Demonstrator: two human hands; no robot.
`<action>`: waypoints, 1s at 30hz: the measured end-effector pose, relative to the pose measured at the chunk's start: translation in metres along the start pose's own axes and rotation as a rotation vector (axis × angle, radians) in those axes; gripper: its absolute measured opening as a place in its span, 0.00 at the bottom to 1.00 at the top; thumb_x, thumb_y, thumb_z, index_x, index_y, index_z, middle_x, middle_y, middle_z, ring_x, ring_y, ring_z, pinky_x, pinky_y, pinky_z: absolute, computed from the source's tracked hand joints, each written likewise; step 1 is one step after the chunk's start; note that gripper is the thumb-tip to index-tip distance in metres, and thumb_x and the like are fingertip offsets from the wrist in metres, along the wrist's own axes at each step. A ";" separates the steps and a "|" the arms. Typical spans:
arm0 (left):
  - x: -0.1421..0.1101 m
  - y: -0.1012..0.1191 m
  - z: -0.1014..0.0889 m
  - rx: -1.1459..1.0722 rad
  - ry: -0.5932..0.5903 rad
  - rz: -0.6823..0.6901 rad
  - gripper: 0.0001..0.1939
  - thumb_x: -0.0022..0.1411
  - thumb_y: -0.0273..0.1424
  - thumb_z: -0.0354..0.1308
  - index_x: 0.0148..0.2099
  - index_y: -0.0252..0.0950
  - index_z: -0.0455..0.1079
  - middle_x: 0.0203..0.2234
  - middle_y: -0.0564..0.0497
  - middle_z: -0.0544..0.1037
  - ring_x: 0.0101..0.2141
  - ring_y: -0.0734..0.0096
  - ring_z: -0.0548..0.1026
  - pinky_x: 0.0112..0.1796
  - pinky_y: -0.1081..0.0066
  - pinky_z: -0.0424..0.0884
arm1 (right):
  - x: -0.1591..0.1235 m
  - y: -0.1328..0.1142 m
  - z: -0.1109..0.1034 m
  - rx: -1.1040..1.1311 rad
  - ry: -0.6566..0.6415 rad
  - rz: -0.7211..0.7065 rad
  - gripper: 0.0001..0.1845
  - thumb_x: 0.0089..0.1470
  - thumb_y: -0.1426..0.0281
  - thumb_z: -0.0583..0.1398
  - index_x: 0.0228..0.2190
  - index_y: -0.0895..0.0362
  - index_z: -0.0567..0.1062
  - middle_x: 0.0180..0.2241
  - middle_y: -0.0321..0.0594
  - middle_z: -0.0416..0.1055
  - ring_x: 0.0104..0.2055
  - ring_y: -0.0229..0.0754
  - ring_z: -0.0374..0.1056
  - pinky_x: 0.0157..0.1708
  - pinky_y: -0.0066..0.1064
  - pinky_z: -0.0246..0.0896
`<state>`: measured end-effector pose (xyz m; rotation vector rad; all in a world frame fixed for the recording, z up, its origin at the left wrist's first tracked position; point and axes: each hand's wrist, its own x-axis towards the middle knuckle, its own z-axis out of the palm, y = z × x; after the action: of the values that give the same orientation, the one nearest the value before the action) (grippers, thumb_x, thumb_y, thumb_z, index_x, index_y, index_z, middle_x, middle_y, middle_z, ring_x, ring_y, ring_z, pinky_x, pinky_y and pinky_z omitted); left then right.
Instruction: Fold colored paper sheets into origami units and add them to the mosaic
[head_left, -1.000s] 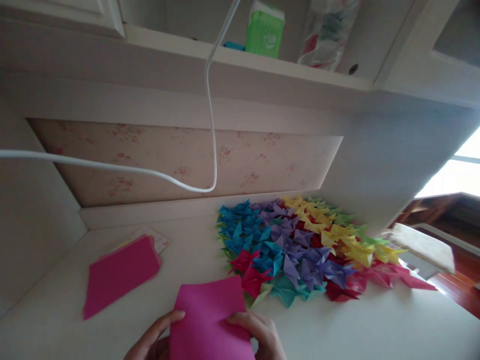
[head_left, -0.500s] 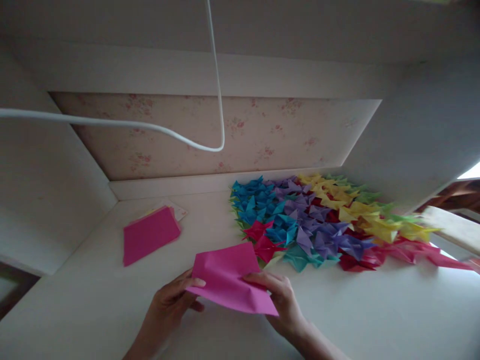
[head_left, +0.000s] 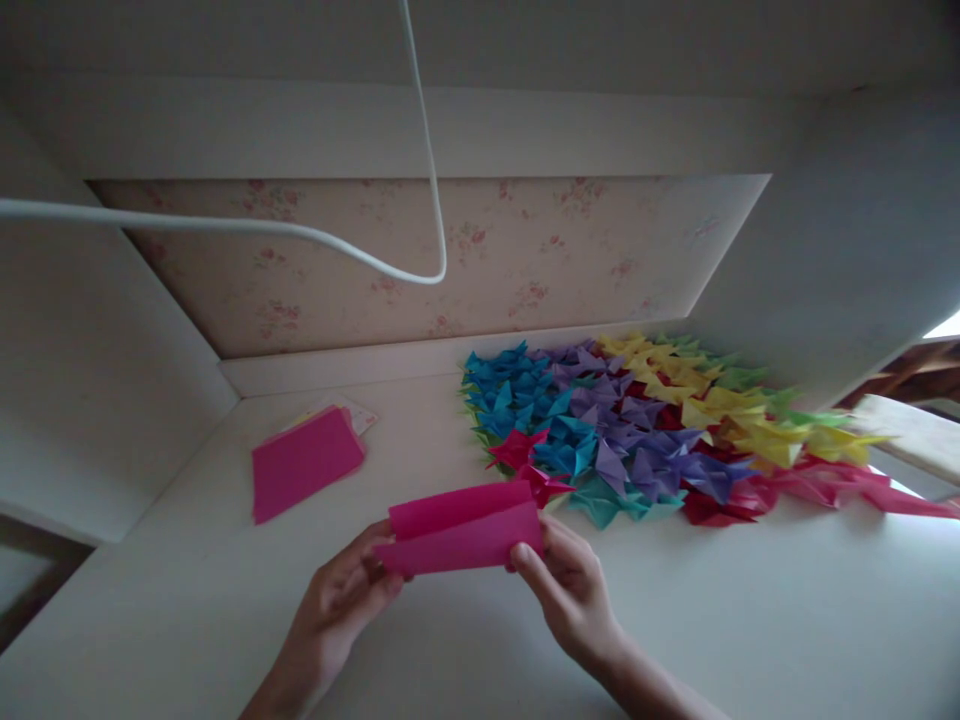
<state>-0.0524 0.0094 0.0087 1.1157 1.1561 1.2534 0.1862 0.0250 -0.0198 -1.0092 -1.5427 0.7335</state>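
Note:
A sheet of pink origami paper (head_left: 465,535) is held above the white desk, its near edge bent up and over toward the far edge, without a flat crease that I can see. My left hand (head_left: 349,590) grips its left end, thumb near the lower corner and fingers partly hidden behind. At the right end, my right hand (head_left: 566,580) pinches the paper with its thumb in front. Just beyond the right hand lie folded paper cranes (head_left: 600,430) in blue, purple, yellow, red, green and pink, packed in rows.
A stack of pink paper sheets (head_left: 307,460) lies at the left of the white desk (head_left: 420,425). A white cable (head_left: 300,230) hangs across the view in front of the floral back panel (head_left: 480,250). White side walls (head_left: 810,270) enclose the desk.
The pink sheet was spread nearly flat; now its near edge is curled up and over. My right hand has shifted from the sheet's upper face to its right end.

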 end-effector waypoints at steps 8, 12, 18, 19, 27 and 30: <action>-0.006 0.002 -0.007 0.229 0.038 0.051 0.27 0.58 0.39 0.66 0.58 0.40 0.68 0.45 0.44 0.80 0.43 0.57 0.80 0.41 0.70 0.76 | -0.010 0.000 0.008 0.082 -0.043 0.010 0.15 0.62 0.64 0.60 0.25 0.56 0.71 0.23 0.36 0.65 0.25 0.37 0.60 0.25 0.28 0.59; 0.000 0.008 -0.020 0.594 -0.059 0.263 0.19 0.59 0.35 0.65 0.53 0.41 0.74 0.49 0.43 0.78 0.50 0.55 0.77 0.49 0.67 0.73 | -0.009 0.000 0.015 0.180 -0.023 0.116 0.13 0.61 0.60 0.60 0.32 0.57 0.73 0.27 0.38 0.70 0.27 0.39 0.65 0.27 0.28 0.64; 0.007 0.023 -0.018 0.904 -0.097 0.458 0.19 0.61 0.37 0.63 0.54 0.44 0.75 0.53 0.46 0.77 0.54 0.54 0.74 0.56 0.61 0.69 | 0.000 -0.006 0.024 0.294 -0.052 0.146 0.17 0.60 0.62 0.61 0.49 0.54 0.70 0.35 0.42 0.75 0.35 0.43 0.72 0.34 0.31 0.70; 0.007 0.026 -0.014 0.917 -0.085 0.475 0.18 0.63 0.37 0.61 0.55 0.43 0.75 0.52 0.46 0.78 0.53 0.55 0.75 0.55 0.62 0.70 | 0.002 -0.008 0.026 0.318 -0.071 0.149 0.19 0.60 0.64 0.61 0.51 0.54 0.68 0.34 0.41 0.76 0.35 0.43 0.72 0.34 0.32 0.70; 0.001 0.011 0.017 0.738 -0.102 0.281 0.19 0.70 0.36 0.53 0.59 0.38 0.72 0.52 0.44 0.80 0.49 0.57 0.80 0.50 0.68 0.73 | 0.012 -0.020 0.049 0.489 0.010 0.220 0.20 0.59 0.66 0.63 0.51 0.53 0.66 0.32 0.38 0.75 0.31 0.40 0.71 0.28 0.27 0.66; -0.001 -0.002 0.021 0.576 -0.134 0.204 0.21 0.70 0.36 0.52 0.62 0.39 0.69 0.54 0.46 0.79 0.51 0.58 0.78 0.49 0.70 0.74 | 0.009 -0.015 0.052 0.479 0.058 0.224 0.19 0.59 0.66 0.63 0.50 0.53 0.67 0.33 0.39 0.75 0.30 0.38 0.70 0.27 0.25 0.65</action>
<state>-0.0310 0.0090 0.0091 1.7519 1.3670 0.9949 0.1322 0.0299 -0.0134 -0.8354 -1.1343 1.1550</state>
